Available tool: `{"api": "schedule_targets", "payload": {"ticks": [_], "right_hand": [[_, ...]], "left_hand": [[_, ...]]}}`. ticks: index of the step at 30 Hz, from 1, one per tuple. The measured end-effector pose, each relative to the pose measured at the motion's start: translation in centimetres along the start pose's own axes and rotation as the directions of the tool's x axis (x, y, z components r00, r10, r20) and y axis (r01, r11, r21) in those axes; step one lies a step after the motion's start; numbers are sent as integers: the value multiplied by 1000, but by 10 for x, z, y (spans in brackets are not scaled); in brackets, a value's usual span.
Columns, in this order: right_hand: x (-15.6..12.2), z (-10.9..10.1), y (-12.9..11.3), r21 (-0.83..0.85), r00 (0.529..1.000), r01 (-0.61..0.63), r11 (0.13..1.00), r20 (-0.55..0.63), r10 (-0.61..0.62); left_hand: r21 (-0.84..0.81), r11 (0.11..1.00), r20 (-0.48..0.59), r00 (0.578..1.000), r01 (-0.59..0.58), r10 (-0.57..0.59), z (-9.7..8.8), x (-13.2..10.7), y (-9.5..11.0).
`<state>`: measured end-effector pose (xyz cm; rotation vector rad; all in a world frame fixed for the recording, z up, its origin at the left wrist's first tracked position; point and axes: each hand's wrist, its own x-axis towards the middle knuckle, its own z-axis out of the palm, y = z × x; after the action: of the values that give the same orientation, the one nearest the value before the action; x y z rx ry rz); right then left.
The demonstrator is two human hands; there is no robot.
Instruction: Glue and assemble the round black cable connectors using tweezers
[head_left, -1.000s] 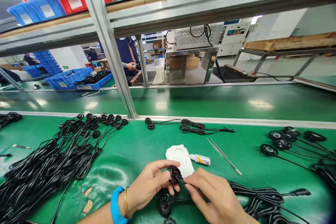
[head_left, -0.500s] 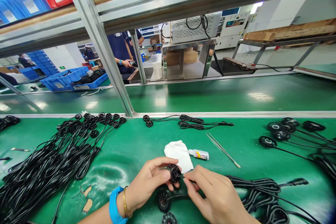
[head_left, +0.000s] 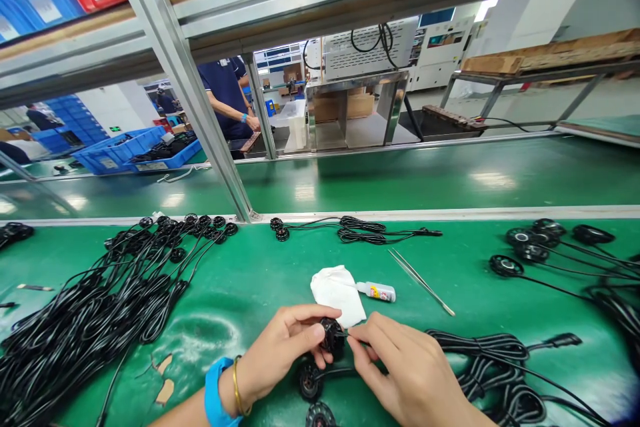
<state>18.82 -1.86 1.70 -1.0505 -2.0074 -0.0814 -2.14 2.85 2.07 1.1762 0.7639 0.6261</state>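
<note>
My left hand [head_left: 283, 350] wears a blue wristband and a gold-coloured bangle. Its thumb and fingers are closed on a small round black part [head_left: 331, 335], tilted so that one face points right. Against that face my right hand [head_left: 400, 363] pinches a thin dark piece that looks like a cable; most of it is hidden by the fingers. Just below the hands, another round black part [head_left: 310, 381] with a cable lies on the green mat, and a further round part [head_left: 320, 416] is cut off by the lower edge. Coiled black cables [head_left: 495, 367] lie right of my right hand.
Beyond my hands lie a white cloth [head_left: 336, 290], a small glue-like bottle [head_left: 379, 291] and tweezers [head_left: 423, 281]. A large heap of black cables [head_left: 95, 300] covers the left side. More round parts [head_left: 533, 243] lie at right. A metal post [head_left: 185, 80] rises behind; a person [head_left: 225, 100] stands beyond.
The round part has turned slightly in my left hand, its face now less visible. Both hands keep their hold. The view has shifted a little; the person beyond has moved their hands.
</note>
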Motion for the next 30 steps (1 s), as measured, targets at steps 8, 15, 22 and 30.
{"api": "schedule_targets", "payload": {"ticks": [8,15,22,30], "right_hand": [[-2,4,-2,-35,999,-20,999,27,21],[-4,5,-4,-62,1000,0,998,17,1],[-6,8,-4,-96,1000,11,995,4,-10],[-7,13,-6,-99,1000,28,995,13,-27]], "left_hand": [[38,998,-69,996,-58,60,7,-2,1],[119,991,-173,981,-68,88,15,-2,2],[94,995,-197,980,-21,39,18,-2,0],[100,994,-266,962,-34,60,22,3,-8]]}}
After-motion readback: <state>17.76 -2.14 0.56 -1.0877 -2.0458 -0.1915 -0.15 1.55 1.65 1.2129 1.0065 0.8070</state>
